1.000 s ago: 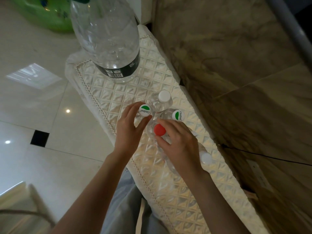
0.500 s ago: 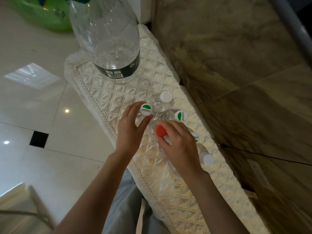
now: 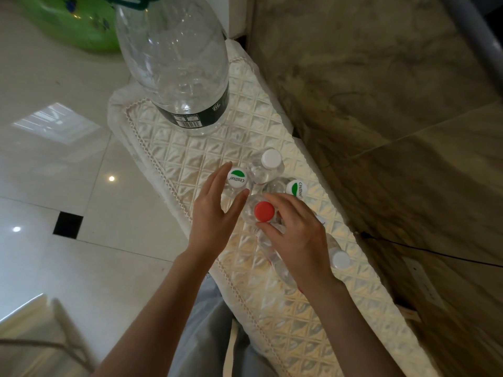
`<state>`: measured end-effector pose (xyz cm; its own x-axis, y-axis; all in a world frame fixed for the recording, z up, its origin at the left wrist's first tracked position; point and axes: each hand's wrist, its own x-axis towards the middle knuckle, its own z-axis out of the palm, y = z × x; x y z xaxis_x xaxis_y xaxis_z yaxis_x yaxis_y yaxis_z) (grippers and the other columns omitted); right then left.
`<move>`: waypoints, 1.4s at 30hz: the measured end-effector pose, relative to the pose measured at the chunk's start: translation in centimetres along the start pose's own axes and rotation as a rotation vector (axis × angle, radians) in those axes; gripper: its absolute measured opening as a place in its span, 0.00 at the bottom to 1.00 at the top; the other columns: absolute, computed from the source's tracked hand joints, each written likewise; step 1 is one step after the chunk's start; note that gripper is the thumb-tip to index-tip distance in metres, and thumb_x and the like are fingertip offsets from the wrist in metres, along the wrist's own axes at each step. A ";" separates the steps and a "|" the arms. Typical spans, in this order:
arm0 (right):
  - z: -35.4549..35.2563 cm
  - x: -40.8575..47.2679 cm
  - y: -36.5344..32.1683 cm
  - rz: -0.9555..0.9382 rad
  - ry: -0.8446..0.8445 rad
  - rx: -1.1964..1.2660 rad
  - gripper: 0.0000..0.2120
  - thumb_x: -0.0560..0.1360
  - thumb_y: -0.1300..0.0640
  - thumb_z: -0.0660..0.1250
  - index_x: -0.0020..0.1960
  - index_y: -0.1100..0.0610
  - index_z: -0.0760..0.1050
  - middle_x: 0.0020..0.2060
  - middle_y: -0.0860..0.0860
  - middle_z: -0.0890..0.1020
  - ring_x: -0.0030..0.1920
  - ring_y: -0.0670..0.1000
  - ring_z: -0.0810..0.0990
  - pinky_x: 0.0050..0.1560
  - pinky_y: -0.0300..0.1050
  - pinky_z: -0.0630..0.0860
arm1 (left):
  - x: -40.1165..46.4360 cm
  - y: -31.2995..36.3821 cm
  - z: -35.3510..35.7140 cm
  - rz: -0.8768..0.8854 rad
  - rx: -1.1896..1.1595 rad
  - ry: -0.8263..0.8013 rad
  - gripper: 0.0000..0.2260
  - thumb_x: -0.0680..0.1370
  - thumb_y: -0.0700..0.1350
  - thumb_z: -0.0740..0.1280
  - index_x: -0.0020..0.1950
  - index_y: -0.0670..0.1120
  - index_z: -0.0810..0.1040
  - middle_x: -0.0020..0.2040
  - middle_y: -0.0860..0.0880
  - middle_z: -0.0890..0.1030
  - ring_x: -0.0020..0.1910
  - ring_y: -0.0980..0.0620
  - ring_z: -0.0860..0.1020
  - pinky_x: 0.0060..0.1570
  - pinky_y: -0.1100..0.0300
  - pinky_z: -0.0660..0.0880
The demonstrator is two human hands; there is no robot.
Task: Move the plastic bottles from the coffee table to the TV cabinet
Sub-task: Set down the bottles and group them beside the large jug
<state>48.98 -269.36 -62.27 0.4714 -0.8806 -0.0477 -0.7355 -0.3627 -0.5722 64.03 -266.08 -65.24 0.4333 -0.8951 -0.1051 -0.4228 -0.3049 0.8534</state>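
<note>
Fingers [image 3: 217, 183] of left hand [image 3: 215, 213] spread apart; right hand [image 3: 296, 235] hides whether it clasps red-capped bottle [image 3: 264, 212]

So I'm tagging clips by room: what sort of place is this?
Probably a home living room: a quilted cover on a low cabinet against a marble-look wall, glossy floor tiles, and a green toy.

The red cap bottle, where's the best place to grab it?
Probably the neck just under the red cap, coming from above. The red cap bottle stands upright, squeezed between other small bottles, so its sides are blocked. The right hand already curls there, fingers open.
</note>
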 end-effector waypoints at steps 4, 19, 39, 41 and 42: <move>-0.6 -0.8 0.1 -0.004 -0.002 -0.006 0.21 0.70 0.52 0.73 0.61 0.55 0.75 0.56 0.50 0.80 0.57 0.49 0.78 0.55 0.39 0.75 | -0.5 0.1 -0.2 0.006 0.033 0.024 0.22 0.79 0.49 0.63 0.72 0.45 0.66 0.69 0.49 0.72 0.68 0.56 0.68 0.66 0.66 0.66; -2.6 -6.5 0.7 0.058 -0.032 -0.154 0.21 0.67 0.52 0.76 0.59 0.53 0.76 0.52 0.48 0.81 0.51 0.48 0.80 0.47 0.38 0.77 | -3.2 1.5 0.5 0.393 0.292 0.111 0.21 0.74 0.50 0.72 0.63 0.43 0.75 0.65 0.39 0.73 0.68 0.41 0.67 0.66 0.46 0.67; -0.8 -6.0 0.3 0.077 0.022 -0.124 0.19 0.66 0.55 0.77 0.55 0.54 0.78 0.49 0.50 0.83 0.48 0.50 0.81 0.46 0.39 0.77 | -2.6 1.0 0.2 0.378 0.256 0.044 0.09 0.75 0.47 0.69 0.52 0.45 0.83 0.66 0.40 0.73 0.70 0.40 0.65 0.70 0.59 0.61; -0.8 -6.1 0.5 0.081 0.035 -0.134 0.19 0.66 0.54 0.77 0.56 0.54 0.77 0.49 0.50 0.83 0.49 0.50 0.82 0.47 0.40 0.77 | -3.0 0.9 0.2 0.381 0.284 0.045 0.10 0.76 0.47 0.69 0.55 0.45 0.81 0.67 0.40 0.72 0.71 0.40 0.63 0.71 0.56 0.60; -0.9 -6.1 0.5 0.083 0.040 -0.138 0.20 0.67 0.53 0.76 0.56 0.54 0.77 0.50 0.50 0.83 0.50 0.50 0.82 0.48 0.41 0.77 | -3.4 1.0 0.2 0.377 0.297 0.053 0.12 0.76 0.46 0.69 0.57 0.45 0.80 0.68 0.40 0.71 0.72 0.41 0.63 0.71 0.56 0.59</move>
<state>45.31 -264.45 -61.52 0.3886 -0.9198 -0.0553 -0.8322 -0.3245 -0.4496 61.98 -263.41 -64.14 0.2425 -0.9458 0.2161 -0.7638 -0.0488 0.6436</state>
